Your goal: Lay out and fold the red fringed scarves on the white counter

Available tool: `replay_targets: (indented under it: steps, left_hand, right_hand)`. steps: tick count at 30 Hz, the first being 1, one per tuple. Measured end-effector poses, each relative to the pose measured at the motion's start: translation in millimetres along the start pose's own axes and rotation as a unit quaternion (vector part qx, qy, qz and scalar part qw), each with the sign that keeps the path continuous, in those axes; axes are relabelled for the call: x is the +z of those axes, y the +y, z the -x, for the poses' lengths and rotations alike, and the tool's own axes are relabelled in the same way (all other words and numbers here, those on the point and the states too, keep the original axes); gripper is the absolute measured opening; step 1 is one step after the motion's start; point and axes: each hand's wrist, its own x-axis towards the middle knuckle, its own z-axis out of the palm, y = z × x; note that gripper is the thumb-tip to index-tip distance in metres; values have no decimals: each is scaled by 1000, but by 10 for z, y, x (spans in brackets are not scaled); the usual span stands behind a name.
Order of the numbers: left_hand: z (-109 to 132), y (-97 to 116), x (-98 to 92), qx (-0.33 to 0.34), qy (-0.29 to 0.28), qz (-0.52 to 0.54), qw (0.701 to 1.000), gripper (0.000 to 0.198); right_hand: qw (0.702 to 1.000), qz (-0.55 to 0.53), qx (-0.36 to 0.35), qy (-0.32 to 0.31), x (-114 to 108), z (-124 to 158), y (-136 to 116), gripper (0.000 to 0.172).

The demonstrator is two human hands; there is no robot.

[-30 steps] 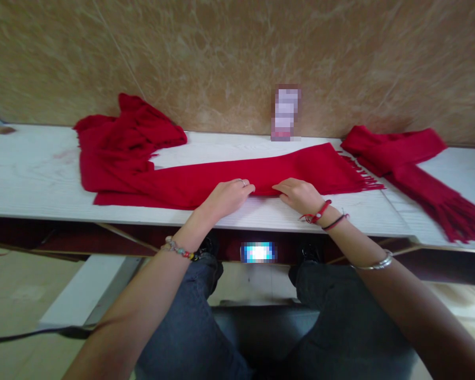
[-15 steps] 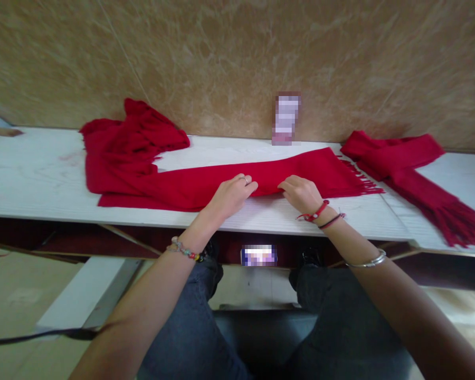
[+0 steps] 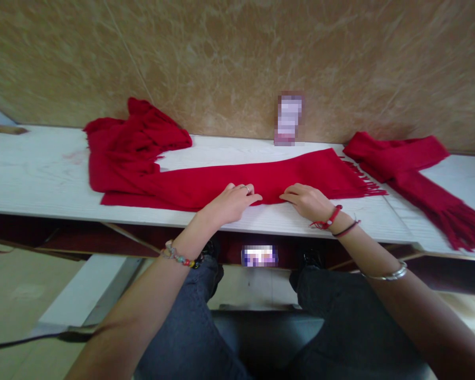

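Note:
A red scarf (image 3: pixel 217 179) lies folded lengthwise across the white table, its fringe pointing right and its left part bunched in a heap. My left hand (image 3: pixel 235 203), with a ring on one finger, is closed on the near edge around the scarf's middle. A short way to the right, my right hand (image 3: pixel 306 200) pinches the same near edge, fingers pressed together. Beneath the hands the edge is partly hidden. Another red scarf (image 3: pixel 415 174) lies loosely folded at the right, its fringe hanging toward the table's front edge.
A tan marbled wall (image 3: pixel 221 63) rises behind the white table (image 3: pixel 39 174). A blurred-out upright item (image 3: pixel 288 119) stands against it. Below the tabletop is a dark red shelf with a blurred bright object (image 3: pixel 259 256). A wooden stick (image 3: pixel 3 129) lies at the far left.
Both hands have shifted slightly toward me and lowered onto the scarf's near edge. The scarf's near edge lies flatter between them; the other scarf has not moved.

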Motion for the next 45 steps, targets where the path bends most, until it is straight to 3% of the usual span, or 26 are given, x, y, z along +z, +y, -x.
replay_targets:
  steps: [5, 13, 22, 28, 35, 45]
  left_hand:
    - [-16, 65, -83, -21, -18, 44, 999, 33]
    - [-118, 49, -43, 1, -5, 54, 999, 36]
    - [-194, -18, 84, 3, 38, 61, 997, 33]
    - [-282, -33, 180, -81, 53, 105, 990, 40]
    - [-222, 57, 117, -143, 1, 58, 988, 44]
    - [-195, -5, 181, -219, -42, 97, 970, 50]
  right_hand:
    - [999, -33, 25, -21, -5, -61, -107, 42]
    - [994, -33, 85, -63, -57, -260, -182, 35]
    - [982, -25, 154, -110, -88, -475, -184, 39]
    - [977, -32, 174, -119, -73, -548, -142, 40]
    - [978, -23, 178, -107, -93, -543, -162, 40]
    - [983, -38, 148, -100, 59, -567, -110, 48]
